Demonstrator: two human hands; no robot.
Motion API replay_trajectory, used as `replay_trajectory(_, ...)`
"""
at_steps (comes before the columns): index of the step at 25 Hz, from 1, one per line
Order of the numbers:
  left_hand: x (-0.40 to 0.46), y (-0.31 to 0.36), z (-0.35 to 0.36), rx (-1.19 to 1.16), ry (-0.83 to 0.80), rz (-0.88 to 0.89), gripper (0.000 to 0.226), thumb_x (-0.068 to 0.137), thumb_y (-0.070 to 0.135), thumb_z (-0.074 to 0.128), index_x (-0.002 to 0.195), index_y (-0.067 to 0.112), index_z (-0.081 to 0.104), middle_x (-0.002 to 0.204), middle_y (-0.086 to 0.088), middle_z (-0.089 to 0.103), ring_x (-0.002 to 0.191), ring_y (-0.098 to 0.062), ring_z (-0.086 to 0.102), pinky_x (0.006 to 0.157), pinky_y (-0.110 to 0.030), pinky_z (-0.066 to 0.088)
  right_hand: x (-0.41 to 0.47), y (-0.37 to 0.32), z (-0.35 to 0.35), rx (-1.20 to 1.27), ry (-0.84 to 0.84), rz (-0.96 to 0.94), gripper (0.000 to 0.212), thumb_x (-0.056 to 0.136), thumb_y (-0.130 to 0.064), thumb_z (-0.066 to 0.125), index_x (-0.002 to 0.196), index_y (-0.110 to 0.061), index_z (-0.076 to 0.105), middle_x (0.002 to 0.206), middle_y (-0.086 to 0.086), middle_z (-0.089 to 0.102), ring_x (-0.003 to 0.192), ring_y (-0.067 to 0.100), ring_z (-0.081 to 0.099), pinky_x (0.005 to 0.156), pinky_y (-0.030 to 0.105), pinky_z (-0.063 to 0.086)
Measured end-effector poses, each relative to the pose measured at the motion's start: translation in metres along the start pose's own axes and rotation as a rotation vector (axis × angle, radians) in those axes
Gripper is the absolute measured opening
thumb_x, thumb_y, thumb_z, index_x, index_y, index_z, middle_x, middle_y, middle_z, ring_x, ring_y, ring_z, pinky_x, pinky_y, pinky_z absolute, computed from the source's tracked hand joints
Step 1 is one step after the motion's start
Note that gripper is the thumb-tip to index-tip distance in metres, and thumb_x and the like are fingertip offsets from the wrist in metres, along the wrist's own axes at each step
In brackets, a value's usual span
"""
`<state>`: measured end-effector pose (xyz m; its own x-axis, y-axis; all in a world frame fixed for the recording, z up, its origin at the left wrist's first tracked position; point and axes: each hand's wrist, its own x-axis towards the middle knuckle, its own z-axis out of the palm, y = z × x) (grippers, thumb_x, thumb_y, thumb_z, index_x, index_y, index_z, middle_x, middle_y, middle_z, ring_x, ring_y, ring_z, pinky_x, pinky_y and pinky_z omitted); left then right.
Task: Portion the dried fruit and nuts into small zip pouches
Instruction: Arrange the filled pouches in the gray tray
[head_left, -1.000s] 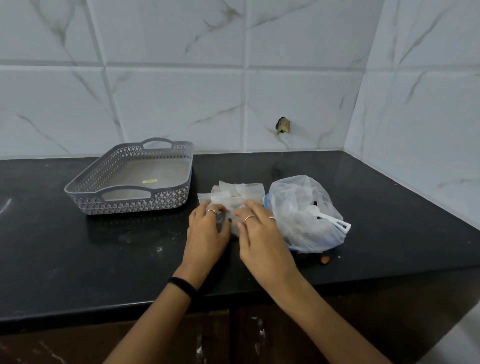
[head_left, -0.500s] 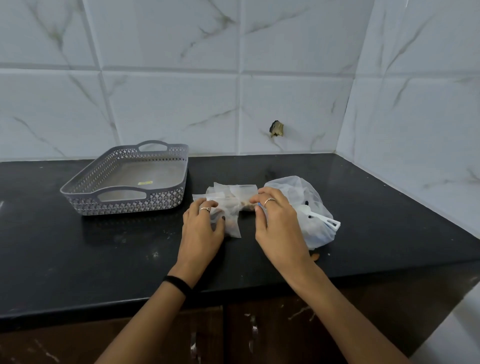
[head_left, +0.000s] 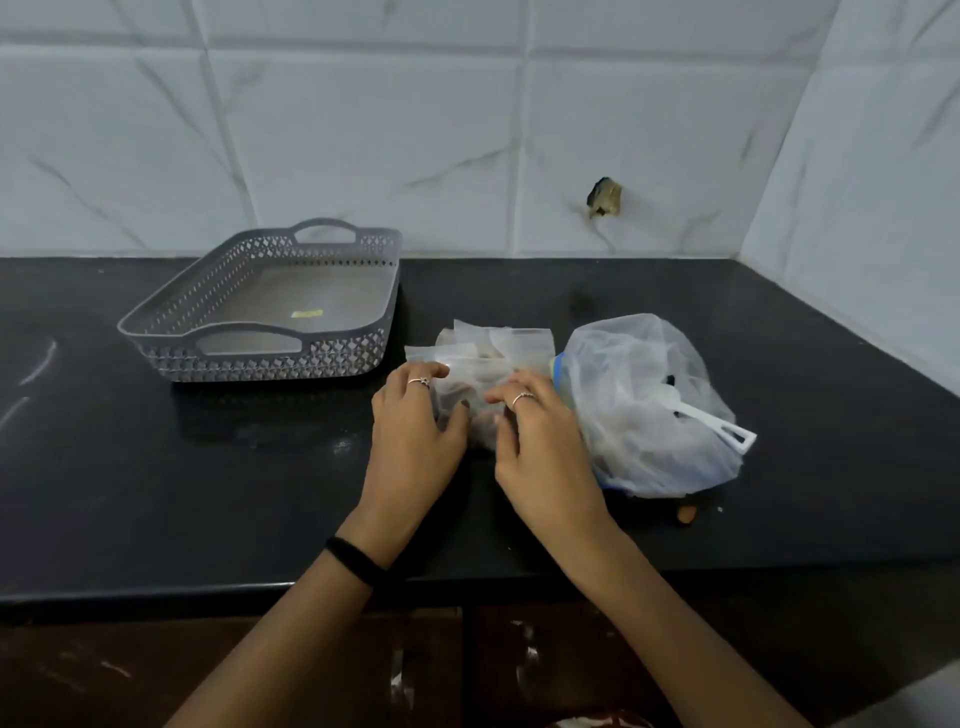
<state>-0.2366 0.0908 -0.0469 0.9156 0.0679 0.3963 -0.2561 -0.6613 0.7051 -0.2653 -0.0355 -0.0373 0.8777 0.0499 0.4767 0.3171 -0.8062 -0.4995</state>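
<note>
A small clear zip pouch (head_left: 470, 397) with brown nuts inside lies on the black counter, on the near edge of a loose pile of empty pouches (head_left: 498, 340). My left hand (head_left: 415, 436) holds its left side between thumb and fingers. My right hand (head_left: 540, 441) pinches its right side, fingers along the top. To the right sits a big clear plastic bag (head_left: 644, 405) of dried fruit and nuts with a white scoop handle (head_left: 719, 428) sticking out.
A grey perforated tray (head_left: 363, 343) with handles stands at the back left, holding only a yellow sticker. One loose nut (head_left: 685, 514) lies by the bag near the counter's front edge. Tiled walls close the back and right.
My right hand has slid back left along the pouch top toward my left hand. The camera has dipped slightly; the bag and tray have not moved.
</note>
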Motion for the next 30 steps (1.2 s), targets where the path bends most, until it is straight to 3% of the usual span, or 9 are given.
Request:
replay_trajectory(2,-0.003,0.003,0.0,0.007,-0.025,-0.033,0.042,0.088,0.017,0.062,0.128,0.016,0.05,0.135,-0.001,0.045,0.128,-0.022,0.039,0.102,-0.03,0.038,0.004,0.004,0.003,0.021,-0.028,0.025,0.028,0.092,-0.009,0.052,0.119,-0.016,0.059,0.138,-0.004,0.044,0.13,0.008,0.039,0.108,0.016,0.027)
replay_trajectory(5,-0.006,0.003,-0.001,0.061,-0.042,-0.045,0.044,0.089,0.021,0.061,0.131,0.021,0.047,0.131,0.01,0.044,0.129,-0.015,0.034,0.097,-0.023,0.032,0.006,0.005,0.008,0.061,-0.074,0.077,0.027,0.095,-0.015,0.051,0.121,-0.016,0.059,0.144,-0.006,0.039,0.131,0.007,0.036,0.103,0.011,0.02)
replay_trajectory(11,-0.008,0.004,-0.004,0.066,-0.106,-0.054,0.041,0.086,0.027,0.061,0.125,0.029,0.05,0.124,0.019,0.046,0.123,-0.006,0.038,0.099,-0.025,0.037,0.002,0.007,0.013,0.111,-0.156,0.149,0.033,0.095,-0.018,0.049,0.128,-0.022,0.054,0.15,-0.007,0.034,0.135,0.007,0.032,0.106,0.012,0.018)
replay_trajectory(14,-0.007,0.007,-0.005,0.073,-0.124,-0.087,0.045,0.083,0.032,0.059,0.127,0.031,0.051,0.131,0.017,0.047,0.124,-0.003,0.037,0.102,-0.026,0.037,0.003,0.008,0.011,0.146,-0.193,0.175,0.035,0.094,-0.018,0.051,0.129,-0.025,0.054,0.149,-0.011,0.034,0.134,0.002,0.032,0.106,0.01,0.018)
replay_trajectory(18,-0.008,0.008,-0.004,0.064,-0.13,-0.105,0.049,0.085,0.02,0.067,0.131,0.026,0.052,0.131,0.022,0.04,0.125,0.006,0.029,0.098,-0.009,0.028,0.002,0.011,0.014,0.201,-0.196,0.224,0.041,0.091,-0.015,0.054,0.132,-0.024,0.054,0.146,-0.013,0.035,0.132,-0.001,0.033,0.11,0.023,0.032)
replay_trajectory(21,-0.007,0.009,-0.004,0.071,-0.119,-0.118,0.049,0.085,0.014,0.069,0.131,0.019,0.054,0.13,0.019,0.04,0.123,0.009,0.029,0.1,-0.001,0.025,0.002,0.01,0.013,0.203,-0.205,0.234,0.046,0.089,-0.017,0.05,0.135,-0.02,0.052,0.145,-0.013,0.034,0.134,-0.002,0.029,0.111,0.023,0.03)
replay_trajectory(26,-0.008,0.013,-0.003,0.12,-0.098,-0.107,0.054,0.085,0.008,0.069,0.135,0.011,0.052,0.132,0.013,0.041,0.125,0.005,0.031,0.108,-0.006,0.023,0.005,0.005,0.007,0.222,-0.266,0.234,0.052,0.088,-0.01,0.051,0.14,-0.013,0.044,0.15,-0.005,0.034,0.138,0.009,0.032,0.111,0.036,0.035)
replay_trajectory(30,0.0,0.026,-0.011,0.023,-0.076,-0.128,0.054,0.087,0.001,0.064,0.136,0.016,0.049,0.136,0.015,0.04,0.127,0.01,0.037,0.106,-0.004,0.028,0.009,0.001,-0.004,0.278,-0.302,0.198,0.064,0.089,-0.005,0.051,0.147,-0.016,0.028,0.152,-0.016,0.017,0.141,-0.003,0.016,0.116,0.027,0.025)
